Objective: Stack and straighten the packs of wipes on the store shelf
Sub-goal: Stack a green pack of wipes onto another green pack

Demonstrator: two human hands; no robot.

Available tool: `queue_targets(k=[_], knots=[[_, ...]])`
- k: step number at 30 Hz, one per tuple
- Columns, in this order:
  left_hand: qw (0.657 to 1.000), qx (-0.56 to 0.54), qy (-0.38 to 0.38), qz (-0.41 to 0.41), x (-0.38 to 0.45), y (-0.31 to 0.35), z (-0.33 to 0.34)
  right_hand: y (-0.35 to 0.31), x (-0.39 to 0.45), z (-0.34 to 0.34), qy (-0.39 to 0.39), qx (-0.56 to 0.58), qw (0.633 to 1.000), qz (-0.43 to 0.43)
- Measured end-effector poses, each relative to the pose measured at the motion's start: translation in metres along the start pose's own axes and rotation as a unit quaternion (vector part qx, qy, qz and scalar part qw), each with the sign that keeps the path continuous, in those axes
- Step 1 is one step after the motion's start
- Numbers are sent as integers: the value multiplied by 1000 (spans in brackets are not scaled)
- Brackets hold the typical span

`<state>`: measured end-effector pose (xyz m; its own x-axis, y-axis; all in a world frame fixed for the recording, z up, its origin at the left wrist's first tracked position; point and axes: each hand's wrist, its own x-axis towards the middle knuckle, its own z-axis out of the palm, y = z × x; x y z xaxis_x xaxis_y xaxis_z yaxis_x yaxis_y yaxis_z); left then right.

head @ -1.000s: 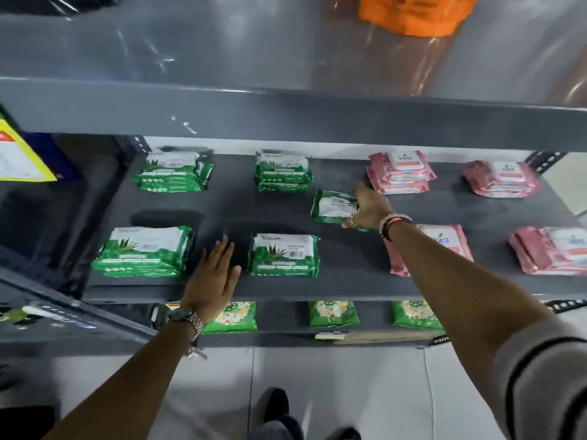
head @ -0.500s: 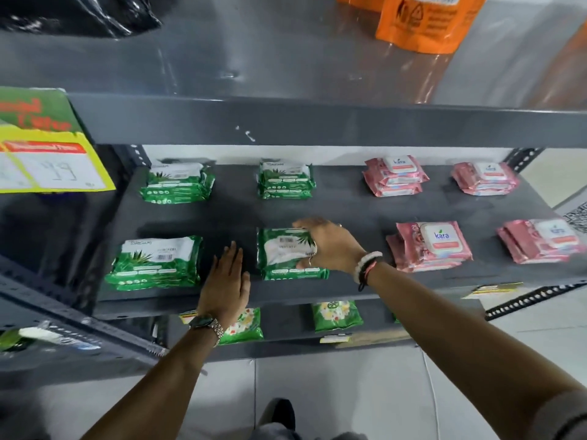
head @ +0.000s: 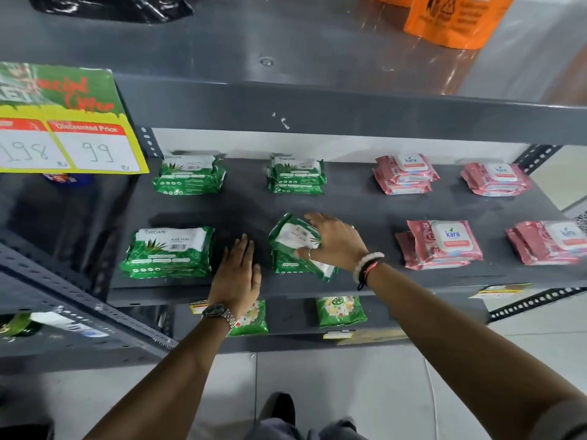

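Observation:
On the dark grey shelf (head: 365,204), green wipes packs lie on the left half and pink packs on the right. My right hand (head: 333,241) grips a green pack (head: 292,231) that lies askew on top of another green pack (head: 295,265) at the front middle. My left hand (head: 238,274) rests flat and open on the shelf just left of that stack. Another green stack (head: 168,252) sits at the front left. Two more green stacks (head: 189,174) (head: 297,174) stand at the back. Pink stacks (head: 440,244) (head: 549,241) (head: 405,173) (head: 495,179) fill the right side.
A yellow and green price sign (head: 63,122) hangs at the upper left. Above, an upper shelf holds an orange bag (head: 454,20) and a black bag (head: 111,6). Green packets (head: 340,311) lie on the lower shelf. Perforated grey uprights (head: 536,157) frame the shelf.
My right hand took a loose green pack from mid-shelf and brought it onto the front middle green pack, where it now lies twisted. My left hand stayed flat beside the stack.

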<state>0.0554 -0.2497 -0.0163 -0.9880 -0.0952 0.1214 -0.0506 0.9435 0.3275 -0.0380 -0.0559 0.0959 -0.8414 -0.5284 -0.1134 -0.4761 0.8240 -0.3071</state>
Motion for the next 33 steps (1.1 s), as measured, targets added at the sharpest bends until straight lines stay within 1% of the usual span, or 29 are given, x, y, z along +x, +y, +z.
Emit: queue_targets(k=[2, 4, 6, 7, 9, 11, 13, 15, 17, 18, 22, 26, 27, 29, 31, 33], knots=[[1000, 3, -1, 1, 0, 0, 1, -5, 0, 7, 19, -20, 998, 48], [1000, 2, 1, 3, -1, -1, 1, -9, -1, 10, 19, -39, 995, 85], [1000, -1, 5, 4, -1, -1, 1, -10, 0, 9, 17, -50, 994, 95], [1000, 1, 6, 5, -1, -1, 1, -10, 1, 7, 12, -50, 995, 85], [1000, 9, 7, 5, -1, -1, 1, -7, 2, -1, -2, -39, 999, 15], [1000, 14, 9, 4, -1, -1, 2, -2, 1, -11, -37, -46, 994, -93], [1000, 16, 9, 4, -1, -1, 2, -2, -2, -20, -85, -124, 973, -173], [1000, 17, 10, 3, -2, -1, 2, -3, -4, -23, -110, -207, 948, -216], [1000, 16, 11, 2, -2, 0, 1, -1, -3, -20, -113, -250, 931, -242], [1000, 16, 11, 3, -2, 0, 1, 0, -3, -19, -116, -256, 928, -244], [1000, 15, 10, 3, -2, 0, 1, 1, 2, -18, -146, -249, 935, -207], [1000, 20, 6, 2, -2, -1, 1, 3, 6, -10, -151, -187, 962, -127], [1000, 21, 5, 3, -2, -1, 1, 3, 6, -8, -140, -166, 970, -109], [1000, 23, 4, 3, -1, -1, 1, 1, 5, -4, -95, -133, 983, -87], [1000, 23, 3, 2, -1, -1, 2, -4, 3, -1, -50, -114, 989, -79], [1000, 24, 1, 1, -1, -2, 2, -7, 2, 1, -25, -103, 992, -74]])
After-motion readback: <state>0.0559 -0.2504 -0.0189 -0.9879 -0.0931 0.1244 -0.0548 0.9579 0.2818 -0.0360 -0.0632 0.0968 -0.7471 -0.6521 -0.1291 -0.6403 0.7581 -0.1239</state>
